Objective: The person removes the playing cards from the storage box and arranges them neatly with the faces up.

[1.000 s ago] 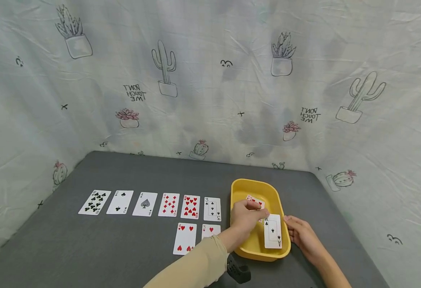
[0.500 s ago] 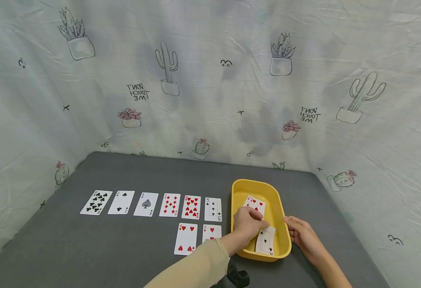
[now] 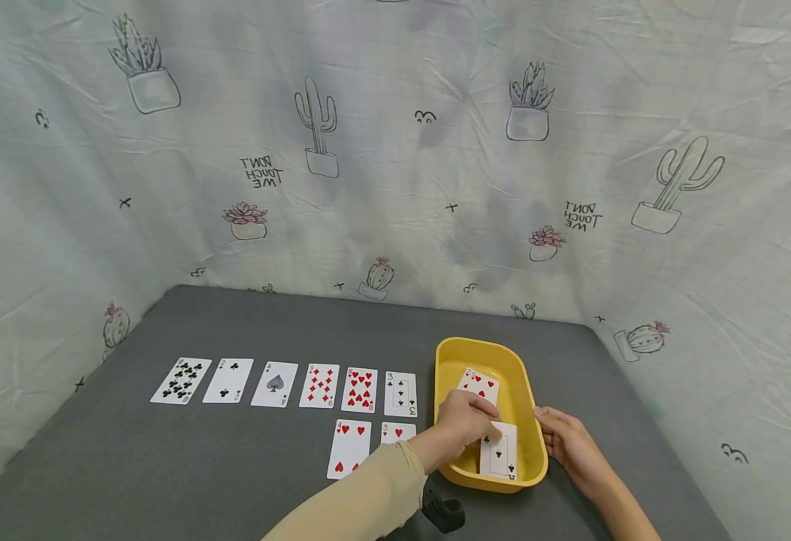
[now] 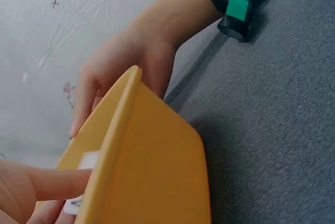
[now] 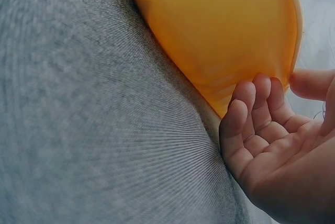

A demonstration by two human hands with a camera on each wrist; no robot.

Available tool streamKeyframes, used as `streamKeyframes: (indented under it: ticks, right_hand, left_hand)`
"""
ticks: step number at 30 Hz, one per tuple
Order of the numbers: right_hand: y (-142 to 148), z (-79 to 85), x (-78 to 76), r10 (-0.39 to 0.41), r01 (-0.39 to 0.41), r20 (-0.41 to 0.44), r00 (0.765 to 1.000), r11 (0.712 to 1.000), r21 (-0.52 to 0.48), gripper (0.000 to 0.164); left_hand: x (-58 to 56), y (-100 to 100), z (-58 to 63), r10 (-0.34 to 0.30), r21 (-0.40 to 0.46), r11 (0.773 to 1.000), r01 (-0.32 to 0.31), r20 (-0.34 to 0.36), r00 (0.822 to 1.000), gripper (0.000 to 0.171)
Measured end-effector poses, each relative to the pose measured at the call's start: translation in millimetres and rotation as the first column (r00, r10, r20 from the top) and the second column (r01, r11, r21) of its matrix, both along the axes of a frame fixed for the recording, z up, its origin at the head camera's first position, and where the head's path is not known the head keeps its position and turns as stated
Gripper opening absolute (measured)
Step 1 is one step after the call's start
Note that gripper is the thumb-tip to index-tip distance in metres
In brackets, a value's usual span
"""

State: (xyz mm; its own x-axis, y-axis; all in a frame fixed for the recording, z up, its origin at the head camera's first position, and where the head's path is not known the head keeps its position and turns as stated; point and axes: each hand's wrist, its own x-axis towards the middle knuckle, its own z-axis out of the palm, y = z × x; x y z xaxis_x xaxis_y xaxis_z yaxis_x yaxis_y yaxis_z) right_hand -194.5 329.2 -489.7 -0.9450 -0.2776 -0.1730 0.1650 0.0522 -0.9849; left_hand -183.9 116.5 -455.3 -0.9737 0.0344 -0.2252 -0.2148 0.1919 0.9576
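My left hand [image 3: 464,422] reaches into a yellow tray [image 3: 460,346]. Its thumb lies over the upper end of an ace of clubs [image 3: 499,460], with the other fingers curled beside it. This card lies face up at the tray's near end. A heart card [image 3: 479,382] is farther back inside, its lower part hidden by the fingers. My right hand [image 3: 574,448] holds the tray's right side. In the right wrist view, its thumb is at the rim and its fingers [image 5: 245,92] curl against the outer wall. The left wrist view shows a white card [image 4: 89,159] behind the near rim.
Left of the tray, playing cards lie face up in a row, including an ace of spades [image 3: 274,384] and a three of clubs [image 3: 400,394]. A four of hearts [image 3: 348,448] and a partly covered three of hearts [image 3: 397,432] lie nearer. A patterned curtain [image 3: 395,188] encloses the grey table [image 3: 185,473].
My left hand has lowered the ace of clubs into the near end of the tray. Bent half a second ago, the card now lies flatter. The right hand stays at the rim.
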Motion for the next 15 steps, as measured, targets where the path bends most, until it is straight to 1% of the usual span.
streamKeyframes:
  ticks: [4, 6, 9, 12, 15]
  right_hand:
    - [0.6, 1.6, 0.3, 0.009, -0.009, 0.003, 1.0, 1.0, 0.0, 0.036]
    - [1.0, 1.9, 0.4, 0.011, -0.011, 0.005, 1.0, 1.0, 0.001, 0.037]
    - [1.8, 1.5, 0.3, 0.014, -0.014, 0.004, 1.0, 1.0, 0.003, 0.038]
    - [2.0, 0.2, -0.2, 0.007, -0.007, 0.001, 1.0, 1.0, 0.0, 0.037]
    - [1.9, -1.8, -1.3, 0.0, 0.0, 0.004, 1.0, 1.0, -0.002, 0.038]
  left_hand:
    - [4.0, -0.1, 5.5, -0.064, -0.004, 0.998, 0.064, 0.022, 0.998, 0.023]
    - [4.9, 0.6, 6.7, -0.077, 0.001, 0.997, 0.077, 0.018, 0.997, 0.023]
    - [4.0, 0.4, 7.0, -0.086, 0.025, 0.996, 0.087, -0.006, 0.996, 0.022]
    - [1.3, -4.2, 7.0, -0.082, 0.11, 0.99, 0.086, -0.041, 0.996, 0.021]
    - [-1.6, -15.7, 10.2, -0.073, 0.209, 0.974, 0.088, -0.08, 0.994, 0.023]
